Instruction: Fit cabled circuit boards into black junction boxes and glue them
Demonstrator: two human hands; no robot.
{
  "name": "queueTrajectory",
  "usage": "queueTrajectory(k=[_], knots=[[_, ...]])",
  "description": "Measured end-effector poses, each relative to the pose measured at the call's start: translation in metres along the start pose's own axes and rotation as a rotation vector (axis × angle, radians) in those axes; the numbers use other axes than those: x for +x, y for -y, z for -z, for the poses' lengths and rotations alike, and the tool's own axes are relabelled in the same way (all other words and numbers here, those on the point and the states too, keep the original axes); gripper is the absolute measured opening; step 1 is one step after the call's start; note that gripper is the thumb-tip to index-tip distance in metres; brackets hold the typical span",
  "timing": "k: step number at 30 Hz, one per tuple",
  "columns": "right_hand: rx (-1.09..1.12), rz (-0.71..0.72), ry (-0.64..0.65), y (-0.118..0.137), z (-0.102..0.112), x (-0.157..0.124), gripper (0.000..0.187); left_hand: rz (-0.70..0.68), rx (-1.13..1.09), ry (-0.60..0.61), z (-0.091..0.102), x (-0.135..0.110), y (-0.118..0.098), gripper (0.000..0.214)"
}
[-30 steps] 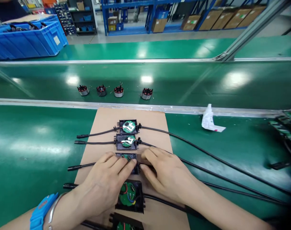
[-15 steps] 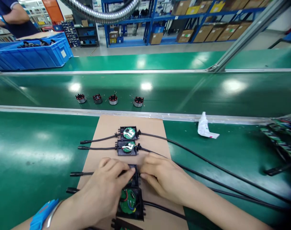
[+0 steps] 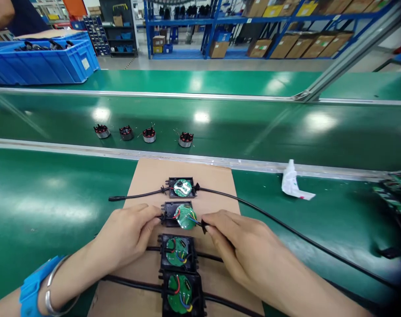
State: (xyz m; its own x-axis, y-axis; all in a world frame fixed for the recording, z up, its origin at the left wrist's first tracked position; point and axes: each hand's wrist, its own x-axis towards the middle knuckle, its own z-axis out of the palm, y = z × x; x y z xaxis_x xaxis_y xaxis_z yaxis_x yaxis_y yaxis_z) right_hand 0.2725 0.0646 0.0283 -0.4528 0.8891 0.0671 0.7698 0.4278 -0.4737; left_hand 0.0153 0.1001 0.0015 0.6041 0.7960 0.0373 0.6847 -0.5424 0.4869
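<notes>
My left hand (image 3: 130, 231) pinches the thin black cable at the left end of an open black plastic case (image 3: 170, 210), second from the far end of the row. On the other side, my right hand (image 3: 241, 240) grips the black cable (image 3: 204, 226) near its strain relief, just off the case's right edge. Between them a round green circuit board (image 3: 186, 216) sits partly over the case's right side, with red, blue and yellow wires showing. A farther case (image 3: 182, 187) holds a board with white on it. Two nearer cases (image 3: 177, 253) hold green boards, wires upward.
The cases lie on a brown cardboard sheet (image 3: 216, 176) on the green bench. Beyond a metal rail stand several motor stators (image 3: 149, 135). Crumpled white paper (image 3: 294, 182) lies to the right, circuit boards (image 3: 396, 198) at the far right. A blue crate (image 3: 55, 61) and a person are back left.
Both hands have moved from the third case to the second one. Its board, earlier seated with white on top, now shows bare green and coloured wires and sits shifted right.
</notes>
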Motion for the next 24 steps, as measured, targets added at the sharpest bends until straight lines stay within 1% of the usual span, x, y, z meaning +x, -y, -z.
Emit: queueTrajectory(k=[3, 6, 8, 13, 15, 18, 21, 24], knots=[[-0.100, -0.018, 0.090, 0.003, 0.004, 0.015, 0.027, -0.001, 0.109, 0.023, 0.002, 0.005, -0.004, 0.028], [-0.178, -0.027, 0.174, 0.003, 0.000, 0.031, 0.022, 0.004, 0.185, 0.049, 0.002, 0.013, -0.007, 0.028], [-0.228, -0.023, 0.204, 0.004, -0.003, 0.038, 0.018, -0.002, 0.216, 0.054, 0.001, 0.017, -0.008, 0.028], [-0.278, 0.042, 0.200, 0.010, -0.007, 0.046, 0.016, -0.008, 0.265, 0.036, 0.000, 0.021, -0.006, 0.024], [-0.277, 0.040, 0.198, 0.011, -0.007, 0.048, 0.018, -0.013, 0.267, 0.034, -0.001, 0.021, -0.006, 0.022], [-0.287, 0.031, 0.214, 0.010, -0.008, 0.052, 0.021, -0.028, 0.242, 0.026, -0.001, 0.022, -0.006, 0.021], [-0.330, 0.021, 0.265, 0.009, -0.011, 0.054, 0.022, -0.013, 0.222, 0.035, -0.002, 0.024, -0.007, 0.022], [-0.363, 0.015, 0.276, 0.008, -0.016, 0.055, 0.023, 0.017, 0.135, 0.046, -0.001, 0.027, -0.005, 0.022]])
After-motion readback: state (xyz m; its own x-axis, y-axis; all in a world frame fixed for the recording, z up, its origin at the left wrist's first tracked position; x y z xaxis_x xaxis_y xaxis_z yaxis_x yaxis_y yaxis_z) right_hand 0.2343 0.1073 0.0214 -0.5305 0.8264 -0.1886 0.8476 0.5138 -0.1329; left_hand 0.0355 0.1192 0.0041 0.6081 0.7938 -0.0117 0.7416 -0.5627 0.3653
